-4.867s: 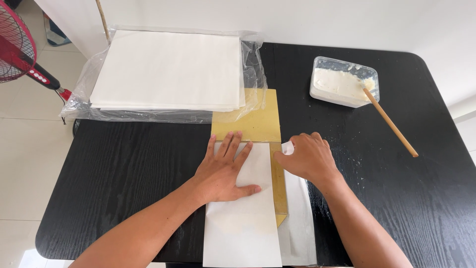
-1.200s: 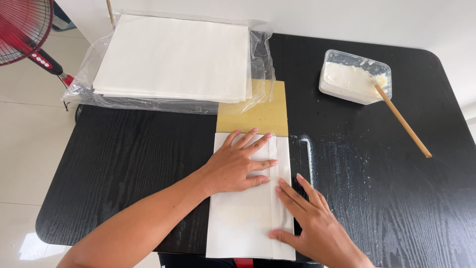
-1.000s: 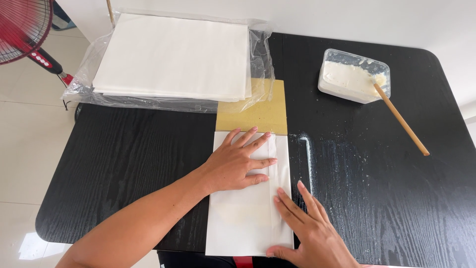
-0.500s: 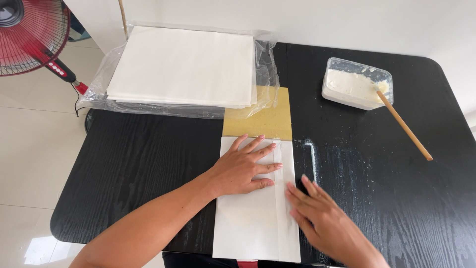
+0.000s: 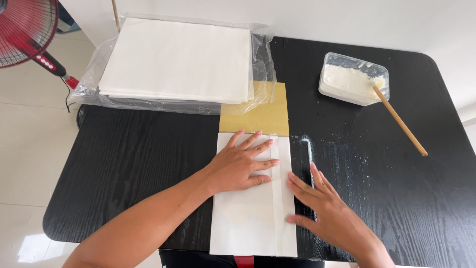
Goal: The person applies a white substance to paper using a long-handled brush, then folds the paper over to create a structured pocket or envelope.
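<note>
Black wood-grain table (image 5: 124, 164): the landmark for every entry below, filling most of the view under your arms. Stack of white sheets (image 5: 178, 59): at the table's far left, lying inside an open clear plastic bag (image 5: 263, 64) that spills over the table's far edge. Folded white paper (image 5: 253, 208): flat at the table's near edge, about midway along it, long side running away from you, with a narrow folded flap down its right side. Yellow-brown board (image 5: 263, 114): lies on the table under the folded paper's far end, its far corner tucked under the plastic bag. Your left hand (image 5: 243, 164): open and flat, palm down, fingers spread on the upper half of the folded paper, pressing it to the table and gripping nothing. Your right hand (image 5: 322, 208): also open and flat, gripping nothing, fingers lying at the paper's right edge, with the palm over bare table just beside it. Clear tub of white paste (image 5: 353, 79): at the table's far right, well apart from both hands. Wooden stick (image 5: 399, 121): one end in the tub, the rest slanting down onto the table toward its right edge. White smears (image 5: 307, 149): on the table just right of the paper. Red fan (image 5: 27, 34): off the table, beyond its far left corner.
</note>
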